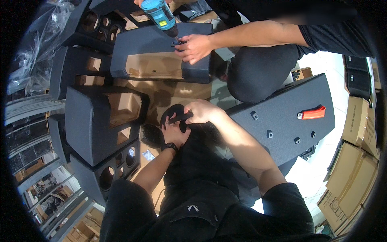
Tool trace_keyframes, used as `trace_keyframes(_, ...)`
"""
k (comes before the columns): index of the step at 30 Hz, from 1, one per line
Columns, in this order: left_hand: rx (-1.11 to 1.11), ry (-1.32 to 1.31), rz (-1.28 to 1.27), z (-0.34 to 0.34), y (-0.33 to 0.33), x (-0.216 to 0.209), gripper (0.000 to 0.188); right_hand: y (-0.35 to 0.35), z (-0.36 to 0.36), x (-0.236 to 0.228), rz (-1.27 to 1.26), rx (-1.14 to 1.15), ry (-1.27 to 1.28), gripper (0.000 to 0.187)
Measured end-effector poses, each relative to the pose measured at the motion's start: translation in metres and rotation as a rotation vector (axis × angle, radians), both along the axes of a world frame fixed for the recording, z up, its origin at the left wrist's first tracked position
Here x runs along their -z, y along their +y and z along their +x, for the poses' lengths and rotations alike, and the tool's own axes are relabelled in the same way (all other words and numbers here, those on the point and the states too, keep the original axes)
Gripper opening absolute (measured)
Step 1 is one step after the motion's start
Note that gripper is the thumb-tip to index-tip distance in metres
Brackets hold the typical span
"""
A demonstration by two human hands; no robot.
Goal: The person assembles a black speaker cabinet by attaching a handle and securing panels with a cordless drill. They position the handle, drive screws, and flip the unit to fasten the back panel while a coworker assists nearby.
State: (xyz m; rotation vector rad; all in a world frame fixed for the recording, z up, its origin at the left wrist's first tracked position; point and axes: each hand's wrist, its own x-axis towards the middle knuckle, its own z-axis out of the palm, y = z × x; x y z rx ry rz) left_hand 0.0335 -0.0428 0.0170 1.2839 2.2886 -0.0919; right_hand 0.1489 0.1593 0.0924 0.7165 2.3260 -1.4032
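In front of me, my left hand (176, 134), with a dark watch on its wrist, has its fingers at the left end of a short black strip (181, 118). My right hand (202, 111) is closed around the strip's right end. What kind of piece it is, I cannot make out. Beneath both hands are dark shapes that blend together. Across from me, a co-worker's hand steadies a small black part on a dark speaker cabinet (161, 40), and a blue cordless drill (159, 15) in the other hand points down at it.
To my right, a dark cabinet panel (282, 109) carries several small black fittings and a red-handled utility knife (313, 113). Hollow speaker cabinets (90, 125) crowd the left side, beside metal racking (32, 109). Cardboard boxes (350, 177) stand at far right. The co-worker's knee (258, 74) is close by.
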Motion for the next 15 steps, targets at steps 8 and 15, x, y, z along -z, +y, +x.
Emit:
trace_keyframes(8, -0.002, 0.004, -0.006, 0.002, 0.002, -0.003, 0.078, -0.002, 0.001, 0.007, -0.001, 0.003, 0.010, 0.050)
trace_keyframes(15, 0.047, 0.013, -0.061, 0.000, -0.002, 0.002, 0.077, -0.006, -0.001, 0.023, 0.045, -0.022, 0.050, 0.045)
